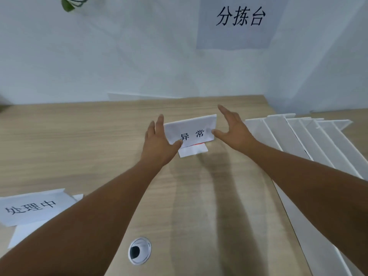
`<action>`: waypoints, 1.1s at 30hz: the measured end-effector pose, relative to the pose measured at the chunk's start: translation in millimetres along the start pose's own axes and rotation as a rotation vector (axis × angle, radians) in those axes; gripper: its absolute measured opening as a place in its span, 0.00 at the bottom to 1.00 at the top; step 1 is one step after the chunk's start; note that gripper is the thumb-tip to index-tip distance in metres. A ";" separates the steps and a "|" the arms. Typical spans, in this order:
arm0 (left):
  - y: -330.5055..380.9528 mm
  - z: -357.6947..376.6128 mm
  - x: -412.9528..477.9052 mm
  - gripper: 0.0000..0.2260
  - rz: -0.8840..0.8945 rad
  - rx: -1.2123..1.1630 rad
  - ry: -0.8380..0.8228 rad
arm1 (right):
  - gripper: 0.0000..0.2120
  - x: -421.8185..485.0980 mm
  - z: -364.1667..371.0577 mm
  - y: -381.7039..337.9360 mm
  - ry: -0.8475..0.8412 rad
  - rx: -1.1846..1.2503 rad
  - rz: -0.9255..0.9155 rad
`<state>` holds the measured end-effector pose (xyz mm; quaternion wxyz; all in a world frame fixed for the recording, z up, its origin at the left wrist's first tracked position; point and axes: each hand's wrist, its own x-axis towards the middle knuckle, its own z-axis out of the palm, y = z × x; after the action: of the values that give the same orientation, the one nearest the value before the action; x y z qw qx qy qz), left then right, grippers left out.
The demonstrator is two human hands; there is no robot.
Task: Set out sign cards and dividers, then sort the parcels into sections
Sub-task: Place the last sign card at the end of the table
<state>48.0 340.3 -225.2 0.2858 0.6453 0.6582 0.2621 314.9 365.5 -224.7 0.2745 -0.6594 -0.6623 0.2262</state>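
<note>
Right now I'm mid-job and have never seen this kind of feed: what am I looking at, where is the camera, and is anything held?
There is no machine here: a person works with bare hands, and the single picture comes from a head-worn camera looking forward and down. The left hand and right hand, fingers straight, steady a standing sign card reading 异常 from either side, thumbs touching it. It stands on a wooden table. A second card, 处理中, lies near left; white dividers lie stacked at right. A wall sign reads 分拣台.
</note>
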 end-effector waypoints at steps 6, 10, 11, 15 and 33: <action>5.5 34.8 23.2 0.44 -0.087 -0.073 -0.009 | 0.42 24.5 42.7 2.8 -0.144 -0.027 0.000; 10.6 29.7 9.2 0.43 -0.067 -0.094 0.024 | 0.43 -1.3 39.9 -1.3 -0.080 -0.076 -0.016; 12.3 25.8 2.1 0.43 -0.062 -0.094 0.023 | 0.43 -12.3 35.4 -2.7 -0.079 -0.093 -0.035; 23.3 9.6 -40.1 0.43 -0.041 -0.097 -0.018 | 0.45 -66.8 11.8 -15.8 -0.114 -0.153 -0.078; -19.6 8.3 -142.2 0.43 -0.070 -0.097 -0.088 | 0.45 -174.2 49.6 -21.7 -0.153 -0.115 0.034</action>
<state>40.8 197.4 -239.6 0.3543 0.6184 0.6536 0.2547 262.2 194.2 -258.8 0.1810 -0.6662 -0.6817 0.2421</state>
